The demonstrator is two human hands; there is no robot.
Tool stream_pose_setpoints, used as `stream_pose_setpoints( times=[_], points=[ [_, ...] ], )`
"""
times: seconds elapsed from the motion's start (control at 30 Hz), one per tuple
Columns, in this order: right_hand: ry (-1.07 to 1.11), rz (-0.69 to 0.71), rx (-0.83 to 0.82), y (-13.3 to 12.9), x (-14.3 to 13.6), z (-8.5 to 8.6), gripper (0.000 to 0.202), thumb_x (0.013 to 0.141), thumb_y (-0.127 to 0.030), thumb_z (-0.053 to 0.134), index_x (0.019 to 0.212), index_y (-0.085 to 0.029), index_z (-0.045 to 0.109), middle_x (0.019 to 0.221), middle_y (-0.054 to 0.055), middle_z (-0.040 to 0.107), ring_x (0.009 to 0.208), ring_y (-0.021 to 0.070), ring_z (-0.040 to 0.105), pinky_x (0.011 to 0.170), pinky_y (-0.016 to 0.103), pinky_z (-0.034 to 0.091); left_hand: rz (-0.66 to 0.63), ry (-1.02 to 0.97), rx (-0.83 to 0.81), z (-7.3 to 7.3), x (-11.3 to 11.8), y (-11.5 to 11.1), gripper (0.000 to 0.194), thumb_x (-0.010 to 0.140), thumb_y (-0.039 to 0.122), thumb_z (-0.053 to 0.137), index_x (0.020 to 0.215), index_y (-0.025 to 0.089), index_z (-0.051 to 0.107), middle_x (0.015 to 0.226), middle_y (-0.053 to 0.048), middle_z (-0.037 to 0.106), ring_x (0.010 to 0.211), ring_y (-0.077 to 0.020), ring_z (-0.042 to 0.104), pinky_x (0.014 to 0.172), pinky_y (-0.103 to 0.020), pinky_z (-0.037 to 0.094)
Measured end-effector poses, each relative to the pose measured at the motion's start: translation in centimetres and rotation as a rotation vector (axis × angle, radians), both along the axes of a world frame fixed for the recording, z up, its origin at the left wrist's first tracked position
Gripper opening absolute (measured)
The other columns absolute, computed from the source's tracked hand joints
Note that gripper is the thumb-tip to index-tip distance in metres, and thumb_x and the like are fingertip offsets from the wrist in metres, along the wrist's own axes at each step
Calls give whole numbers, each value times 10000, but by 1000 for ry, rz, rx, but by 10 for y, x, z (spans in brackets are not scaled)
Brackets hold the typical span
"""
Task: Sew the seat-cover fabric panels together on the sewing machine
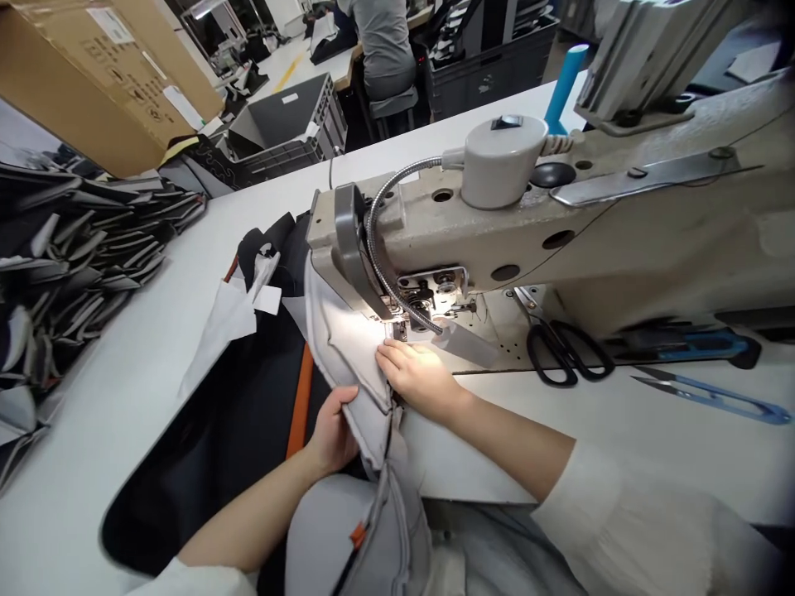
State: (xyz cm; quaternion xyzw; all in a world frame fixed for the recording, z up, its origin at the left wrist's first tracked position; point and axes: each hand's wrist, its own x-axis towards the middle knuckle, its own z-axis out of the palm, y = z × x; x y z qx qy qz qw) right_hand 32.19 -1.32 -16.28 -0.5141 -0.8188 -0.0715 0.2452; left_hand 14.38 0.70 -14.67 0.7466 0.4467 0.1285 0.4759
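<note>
A padded light-grey fabric piece runs under the lit needle area of a beige sewing machine and hangs down toward my lap. My left hand grips its left edge, thumb on top and the other fingers hidden beneath. Close in front of the presser foot, my right hand lies on the fabric's right edge with its fingers together, pressing it down; the fingertips are beside the foot. Black fabric with an orange strip lies to the left, partly under the grey piece.
Black-handled scissors and blue thread snips lie at right. Stacked fabric pieces fill the left side. Behind are a cardboard box, a grey crate and a seated person.
</note>
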Motion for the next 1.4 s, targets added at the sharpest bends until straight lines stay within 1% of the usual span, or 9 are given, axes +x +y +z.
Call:
stream_pose_setpoints(
  times=[0.07, 0.17, 0.27, 0.37, 0.43, 0.6, 0.87, 1.13, 1.4],
  points=[
    [-64, -32, -54, -1, -1, 1, 262, 870, -46, 433, 1057, -56, 615, 1046, 165, 633, 926, 222, 590, 748, 327, 492, 158, -136, 81, 14, 2, 9, 439, 868, 280, 317, 1288, 165, 375, 1085, -120, 615, 1017, -283, 593, 837, -443, 507],
    [-137, -72, -77, -2, -3, 4, 290, 848, -17, 415, 1053, -44, 618, 1053, 174, 629, 797, 210, 581, 663, 330, 480, 318, -140, 593, 41, 2, 28, 586, 828, 303, 455, 1356, 212, 219, 1268, -132, 479, 1204, -264, 456, 954, -433, 421],
    [-189, -101, -76, -2, -5, 6, 295, 845, -12, 400, 1032, -49, 625, 1057, 176, 626, 774, 213, 568, 613, 328, 456, 11, 166, 943, 62, 9, 43, 492, 860, 285, 434, 1331, 189, 326, 1091, -119, 573, 1095, -255, 525, 940, -420, 396],
    [-234, -102, -70, -4, -7, 7, 288, 861, -35, 386, 996, -71, 637, 1029, 161, 635, 755, 215, 562, 590, 333, 438, -445, 500, 940, 69, 19, 49, 417, 883, 233, 388, 1288, 155, 446, 726, -45, 601, 760, -212, 591, 749, -353, 446],
    [-248, -97, -68, -6, -8, 8, 293, 863, -48, 388, 1022, -75, 631, 1027, 154, 639, 728, 208, 559, 568, 331, 428, -526, 608, 942, 63, 21, 49, 400, 880, 200, 365, 1252, 144, 502, 676, -40, 585, 694, -205, 569, 670, -329, 440],
    [-249, -109, -47, -10, -8, 7, 324, 867, -63, 391, 1107, -78, 608, 1125, 133, 626, 681, 167, 563, 524, 301, 415, -497, 596, 933, 43, 10, 47, 409, 856, 165, 360, 1216, 168, 551, 826, -73, 612, 773, -202, 561, 704, -311, 448],
    [-215, -70, -118, -7, -9, 5, 349, 858, -58, 374, 1116, -81, 607, 1188, 154, 598, 708, 175, 582, 556, 314, 430, -396, 730, 813, 41, 32, 59, 451, 838, 214, 402, 1272, 235, 524, 771, -76, 648, 711, -222, 601, 575, -285, 420],
    [-201, -112, -203, 5, 15, 14, 343, 808, -127, 476, 1129, -103, 595, 1198, 115, 605, 726, 182, 590, 626, 314, 417, -398, 475, 957, 34, 55, 78, 265, 846, 184, 424, 941, 167, 671, 1016, -126, 637, 1025, -266, 549, 898, -399, 414],
    [-157, -118, -106, -24, 18, 13, 295, 824, -114, 430, 1054, -126, 615, 1110, 93, 645, 723, 167, 564, 614, 298, 391, -432, 395, 920, 32, 53, 50, 303, 811, 139, 439, 1004, 149, 673, 1210, -120, 589, 1200, -261, 472, 993, -391, 413]
  ],
)
